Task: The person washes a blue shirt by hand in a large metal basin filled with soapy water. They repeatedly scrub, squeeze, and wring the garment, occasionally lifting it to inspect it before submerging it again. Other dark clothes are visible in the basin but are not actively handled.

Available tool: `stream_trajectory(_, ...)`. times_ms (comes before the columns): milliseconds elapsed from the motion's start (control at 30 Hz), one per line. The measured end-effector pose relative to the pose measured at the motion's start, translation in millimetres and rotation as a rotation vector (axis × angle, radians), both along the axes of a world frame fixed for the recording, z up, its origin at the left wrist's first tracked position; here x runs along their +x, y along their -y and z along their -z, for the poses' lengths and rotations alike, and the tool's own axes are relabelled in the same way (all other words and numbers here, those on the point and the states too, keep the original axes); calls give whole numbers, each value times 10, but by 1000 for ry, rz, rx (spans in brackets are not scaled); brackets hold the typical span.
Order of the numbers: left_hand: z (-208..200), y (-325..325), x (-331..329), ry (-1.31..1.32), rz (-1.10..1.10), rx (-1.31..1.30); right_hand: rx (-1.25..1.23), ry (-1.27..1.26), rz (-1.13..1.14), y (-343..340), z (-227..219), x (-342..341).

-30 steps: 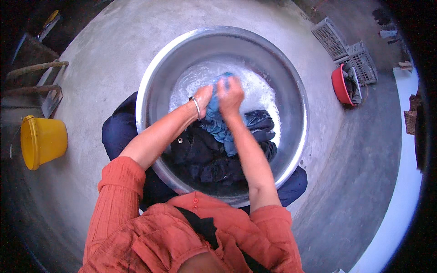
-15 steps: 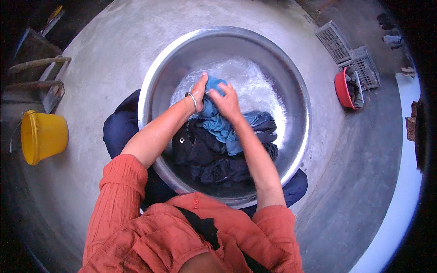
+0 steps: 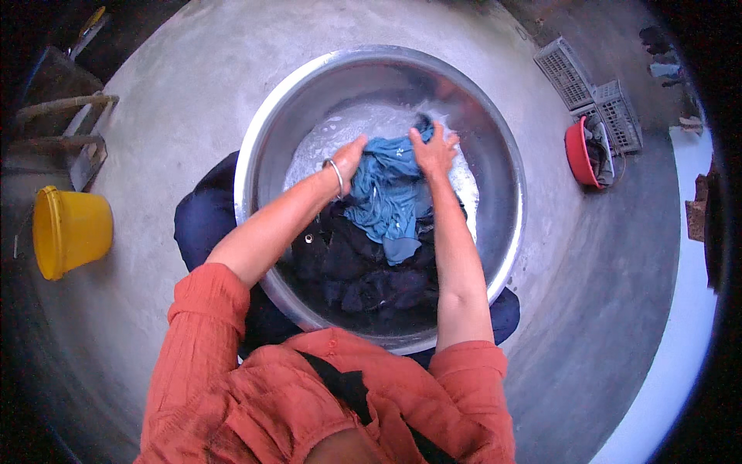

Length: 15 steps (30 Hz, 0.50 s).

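A wide metal basin (image 3: 495, 155) sits between my legs, with sudsy water (image 3: 325, 135) in its far part. My left hand (image 3: 349, 161) grips the left edge of a wet blue garment (image 3: 386, 174). At the garment's far right corner, my right hand (image 3: 435, 151) has its fingers closed on the cloth, thumb toward the left. Between the two hands the blue cloth is spread, and its lower end hangs in folds over a heap of dark clothes (image 3: 348, 267) in the near half of the basin. A bracelet circles my left wrist.
To the left a yellow bucket (image 3: 81, 232) stands on the concrete floor (image 3: 178, 100), below a wooden frame (image 3: 77, 139). At the right are a red tub (image 3: 580, 155) with cloth in it and grey plastic crates (image 3: 566, 73). My knees flank the basin.
My hands have moved apart, the right one farther to the right and the left slightly right. The bunched blue garment is now spread out between them.
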<state>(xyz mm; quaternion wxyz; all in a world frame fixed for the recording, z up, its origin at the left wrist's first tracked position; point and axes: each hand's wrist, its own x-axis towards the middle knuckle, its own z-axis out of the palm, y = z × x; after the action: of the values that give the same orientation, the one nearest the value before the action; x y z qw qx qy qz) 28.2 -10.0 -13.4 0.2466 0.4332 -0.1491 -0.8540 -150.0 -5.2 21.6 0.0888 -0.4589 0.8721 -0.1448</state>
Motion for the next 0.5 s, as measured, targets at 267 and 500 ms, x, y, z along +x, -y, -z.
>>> stream_trajectory(267, -343, 3, 104, -107, -22, 43, -196, 561, -388, -185, 434, 250)
stream_trajectory(500, 42, 80, 188, -581, -103, 110, -724, 399, -564, -607, -307, 1265)
